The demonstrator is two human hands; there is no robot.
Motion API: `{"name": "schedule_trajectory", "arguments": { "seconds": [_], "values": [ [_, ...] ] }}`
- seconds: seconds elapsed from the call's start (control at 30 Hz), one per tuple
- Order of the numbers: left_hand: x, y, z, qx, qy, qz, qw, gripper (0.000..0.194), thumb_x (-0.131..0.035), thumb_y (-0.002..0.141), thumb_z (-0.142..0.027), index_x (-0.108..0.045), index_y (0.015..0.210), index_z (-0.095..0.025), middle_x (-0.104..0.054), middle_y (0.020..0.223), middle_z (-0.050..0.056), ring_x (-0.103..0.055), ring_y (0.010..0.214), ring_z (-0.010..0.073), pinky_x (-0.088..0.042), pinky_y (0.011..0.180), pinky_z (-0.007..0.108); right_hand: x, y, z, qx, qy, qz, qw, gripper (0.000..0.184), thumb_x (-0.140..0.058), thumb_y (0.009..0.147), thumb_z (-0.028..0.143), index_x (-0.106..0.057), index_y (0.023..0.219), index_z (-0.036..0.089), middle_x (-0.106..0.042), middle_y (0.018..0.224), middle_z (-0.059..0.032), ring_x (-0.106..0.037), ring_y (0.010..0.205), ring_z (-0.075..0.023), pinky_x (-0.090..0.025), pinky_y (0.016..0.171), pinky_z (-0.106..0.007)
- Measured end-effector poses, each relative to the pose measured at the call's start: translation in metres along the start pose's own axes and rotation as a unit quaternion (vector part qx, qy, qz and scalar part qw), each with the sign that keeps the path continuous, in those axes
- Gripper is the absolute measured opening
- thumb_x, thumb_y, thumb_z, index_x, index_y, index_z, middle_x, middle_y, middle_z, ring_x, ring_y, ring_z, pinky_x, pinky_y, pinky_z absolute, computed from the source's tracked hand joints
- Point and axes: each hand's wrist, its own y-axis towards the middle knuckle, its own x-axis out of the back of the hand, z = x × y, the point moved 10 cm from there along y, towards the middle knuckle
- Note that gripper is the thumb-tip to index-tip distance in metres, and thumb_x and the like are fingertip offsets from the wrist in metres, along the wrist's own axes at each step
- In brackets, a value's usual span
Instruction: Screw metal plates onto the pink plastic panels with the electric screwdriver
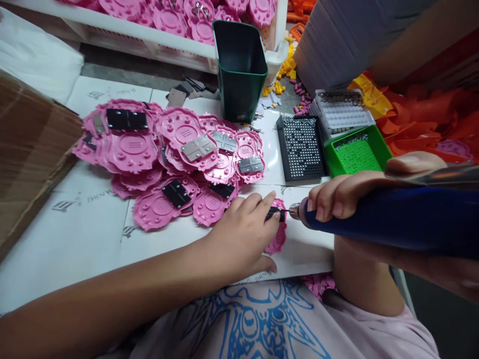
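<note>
My left hand (245,234) lies over a pink plastic part (279,239) at the table's near edge, fingers pressing it and a small black plate (272,213) down. My right hand (352,192) is wrapped round a blue electric screwdriver (392,217), held level. Its bit tip (289,211) touches the black plate by my left fingertips. A pile of similar pink parts (168,159), some with black or grey plates, lies to the left on the white table (86,224).
A dark green bin (239,67) stands behind the pile. Black (301,147), white (342,112) and green (357,152) screw trays sit to the right. A cardboard box (26,154) is at left. A white crate of pink parts (179,22) is behind. Another person's sleeve (348,35) is at upper right.
</note>
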Motion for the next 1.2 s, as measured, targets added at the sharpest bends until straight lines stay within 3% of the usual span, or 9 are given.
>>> {"name": "schedule_trajectory", "arguments": {
  "seconds": [0.1, 0.2, 0.4, 0.57, 0.67, 0.83, 1.0, 1.1, 1.2],
  "values": [
    [-0.001, 0.003, -0.001, -0.005, 0.013, -0.002, 1.0, 0.063, -0.081, 0.061, -0.048, -0.063, 0.108, -0.011, -0.047, 0.137, 0.022, -0.05, 0.11, 0.0369, -0.044, 0.085, 0.05, 0.003, 0.002, 0.009, 0.06, -0.005, 0.006, 0.998, 0.068, -0.065, 0.057, 0.067, -0.055, 0.11, 0.026, -0.054, 0.066, -0.0034, -0.057, 0.059, -0.0243, -0.049, 0.057, -0.048],
    [0.0, 0.004, -0.002, -0.009, 0.019, -0.014, 1.0, 0.056, -0.079, 0.065, -0.045, -0.063, 0.106, -0.011, -0.049, 0.134, 0.022, -0.051, 0.108, 0.036, -0.044, 0.084, 0.048, 0.001, 0.003, 0.003, 0.059, -0.009, 0.045, 0.997, 0.063, -0.065, 0.059, 0.062, -0.054, 0.111, 0.028, -0.054, 0.067, -0.0033, -0.057, 0.059, -0.0243, -0.049, 0.057, -0.048],
    [-0.004, 0.004, -0.001, -0.017, 0.03, -0.011, 0.999, 0.059, -0.082, 0.061, -0.046, -0.063, 0.105, -0.011, -0.05, 0.132, 0.024, -0.052, 0.104, 0.0352, -0.043, 0.082, 0.046, -0.005, 0.005, 0.01, 0.064, -0.01, -0.002, 0.998, 0.057, -0.059, 0.067, 0.065, -0.056, 0.112, 0.031, -0.056, 0.07, -0.0017, -0.057, 0.059, -0.0217, -0.05, 0.055, -0.045],
    [-0.003, 0.003, -0.002, -0.026, 0.038, -0.049, 0.998, 0.066, -0.085, 0.055, -0.049, -0.063, 0.104, -0.011, -0.051, 0.13, 0.024, -0.052, 0.102, 0.0339, -0.043, 0.08, 0.045, -0.013, 0.009, 0.017, 0.103, 0.011, 0.036, 0.994, 0.056, -0.062, 0.067, 0.062, -0.059, 0.11, 0.026, -0.059, 0.069, -0.0025, -0.058, 0.059, -0.022, -0.052, 0.052, -0.044],
    [-0.006, 0.004, -0.001, -0.02, 0.033, -0.016, 0.999, 0.063, -0.083, 0.059, -0.049, -0.063, 0.106, -0.011, -0.05, 0.131, 0.023, -0.053, 0.103, 0.0338, -0.043, 0.08, 0.045, -0.01, 0.01, 0.016, 0.093, 0.016, 0.04, 0.995, 0.055, -0.066, 0.066, 0.057, -0.06, 0.11, 0.025, -0.059, 0.068, -0.0033, -0.058, 0.059, -0.0239, -0.052, 0.053, -0.047],
    [-0.006, 0.006, 0.001, 0.001, 0.022, 0.04, 0.999, 0.06, -0.079, 0.066, -0.048, -0.063, 0.111, -0.013, -0.049, 0.134, 0.021, -0.053, 0.106, 0.0339, -0.043, 0.083, 0.045, -0.02, 0.01, 0.012, 0.092, 0.026, 0.05, 0.994, 0.049, -0.065, 0.071, 0.051, -0.06, 0.111, 0.025, -0.058, 0.069, -0.0025, -0.057, 0.056, -0.0199, -0.052, 0.054, -0.041],
    [-0.005, 0.005, 0.0, -0.008, 0.028, 0.024, 0.999, 0.061, -0.079, 0.064, -0.048, -0.063, 0.112, -0.013, -0.05, 0.134, 0.02, -0.053, 0.107, 0.0339, -0.042, 0.084, 0.044, -0.025, 0.01, 0.013, 0.117, 0.074, 0.08, 0.987, 0.052, -0.058, 0.076, 0.052, -0.055, 0.118, 0.022, -0.058, 0.074, -0.0026, -0.059, 0.06, -0.0184, -0.051, 0.057, -0.038],
    [-0.002, 0.003, 0.0, -0.025, 0.034, -0.017, 0.999, 0.062, -0.08, 0.061, -0.052, -0.065, 0.106, -0.012, -0.051, 0.132, 0.021, -0.053, 0.106, 0.0342, -0.041, 0.085, 0.045, -0.017, 0.019, 0.013, 0.055, 0.102, 0.107, 0.988, 0.051, -0.062, 0.072, 0.053, -0.058, 0.112, 0.022, -0.061, 0.075, -0.0032, -0.061, 0.064, -0.0205, -0.052, 0.062, -0.041],
    [-0.001, 0.001, 0.0, -0.031, 0.039, -0.048, 0.998, 0.065, -0.081, 0.059, -0.054, -0.065, 0.106, -0.012, -0.053, 0.131, 0.021, -0.052, 0.106, 0.034, -0.041, 0.084, 0.044, 0.009, 0.037, 0.028, 0.069, 0.09, 0.044, 0.993, 0.044, -0.063, 0.071, 0.05, -0.059, 0.105, 0.023, -0.064, 0.072, -0.0038, -0.062, 0.062, -0.0208, -0.052, 0.06, -0.04]
  ]
}}
